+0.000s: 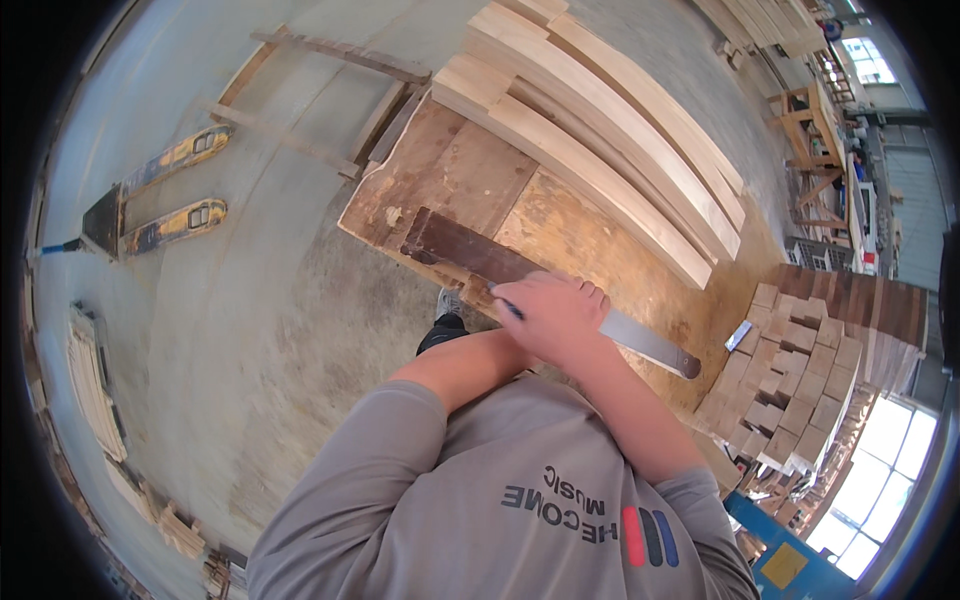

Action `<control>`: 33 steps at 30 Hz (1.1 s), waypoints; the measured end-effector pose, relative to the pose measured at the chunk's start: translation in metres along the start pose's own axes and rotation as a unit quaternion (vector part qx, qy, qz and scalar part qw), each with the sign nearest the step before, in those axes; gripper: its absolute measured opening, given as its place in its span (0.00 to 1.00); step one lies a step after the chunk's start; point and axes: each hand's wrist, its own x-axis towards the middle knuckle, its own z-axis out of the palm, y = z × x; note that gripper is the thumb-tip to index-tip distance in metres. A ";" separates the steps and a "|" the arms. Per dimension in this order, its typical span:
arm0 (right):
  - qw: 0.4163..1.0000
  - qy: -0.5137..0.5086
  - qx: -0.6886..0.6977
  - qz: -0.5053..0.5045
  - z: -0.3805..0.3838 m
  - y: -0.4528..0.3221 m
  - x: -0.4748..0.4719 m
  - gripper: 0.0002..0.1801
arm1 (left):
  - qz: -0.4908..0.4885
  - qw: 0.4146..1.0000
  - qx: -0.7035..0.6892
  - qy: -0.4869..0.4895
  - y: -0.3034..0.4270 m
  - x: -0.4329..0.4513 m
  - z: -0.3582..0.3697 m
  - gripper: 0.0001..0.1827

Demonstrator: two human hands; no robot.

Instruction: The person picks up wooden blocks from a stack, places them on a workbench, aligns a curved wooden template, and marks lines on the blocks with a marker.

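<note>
My right hand (pixel 553 309) is over the workbench, its fingers closed around a slim dark pen or pencil (pixel 513 309). Under it, a dark brown wooden board (pixel 480 247) lies along the near side of the bench top. A flat metal strip with a rounded, holed end, like a steel ruler (pixel 649 343), extends from beneath the hands to the right. My left forearm (pixel 469 364) crosses below my right wrist. Most of my left hand is hidden there, so its grip does not show.
Several pale timber beams (pixel 600 150) lie across the far side of the worn workbench (pixel 427 161). Stacked wooden blocks (pixel 795 360) stand at the right, a small shiny flat thing (pixel 739 336) on them. A yellow pallet jack (pixel 165 187) and a wooden frame (pixel 345 56) are on the floor.
</note>
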 end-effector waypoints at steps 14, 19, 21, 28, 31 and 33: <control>0.881 0.234 0.271 0.310 0.020 0.060 -0.181 0.08 | -0.025 0.907 -0.207 -0.367 -0.029 0.047 -0.045 0.29; 0.954 0.174 0.208 0.127 0.057 0.056 -0.126 0.14 | -0.083 0.818 -0.367 -0.434 -0.047 0.072 -0.063 0.29; 0.963 0.168 0.193 0.081 0.070 0.059 -0.105 0.15 | -0.155 0.777 -0.403 -0.458 -0.052 0.078 -0.064 0.29; 0.979 0.167 0.116 -0.029 0.096 0.050 -0.069 0.12 | -0.212 0.741 -0.427 -0.472 -0.059 0.076 -0.041 0.28; 0.980 0.168 0.097 -0.039 0.099 0.048 -0.068 0.12 | -0.200 0.752 -0.419 -0.468 -0.061 0.075 -0.039 0.28; 0.981 0.163 0.103 -0.029 0.099 0.050 -0.071 0.12 | -0.194 0.757 -0.414 -0.467 -0.060 0.075 -0.041 0.28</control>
